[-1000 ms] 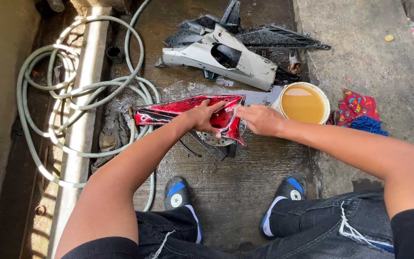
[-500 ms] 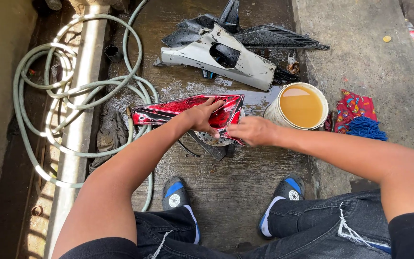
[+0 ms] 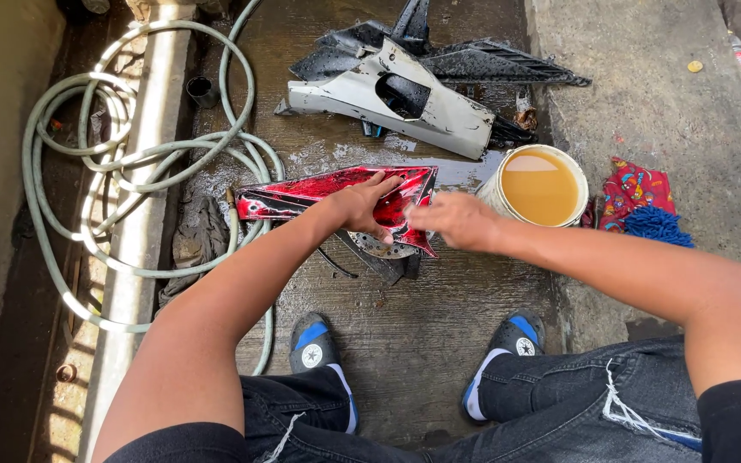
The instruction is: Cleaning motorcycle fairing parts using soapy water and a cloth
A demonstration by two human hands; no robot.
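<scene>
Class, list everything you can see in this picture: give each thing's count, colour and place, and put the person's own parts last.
Body panel: one, glossy red and black, centre, on wet concrete.
Grey panel: one, pale grey, top centre.
Black panels: several, top, behind the grey one.
Bucket: one, white, murky brown water, right of centre.
Hose: one, pale green, coiled at left.
Cloth: one, red patterned, right.
Mop head: one, blue, beside the cloth.
Shoes: two, black and blue, bottom.
Left hand: on the red panel.
Right hand: blurred, at the panel's right end.
</scene>
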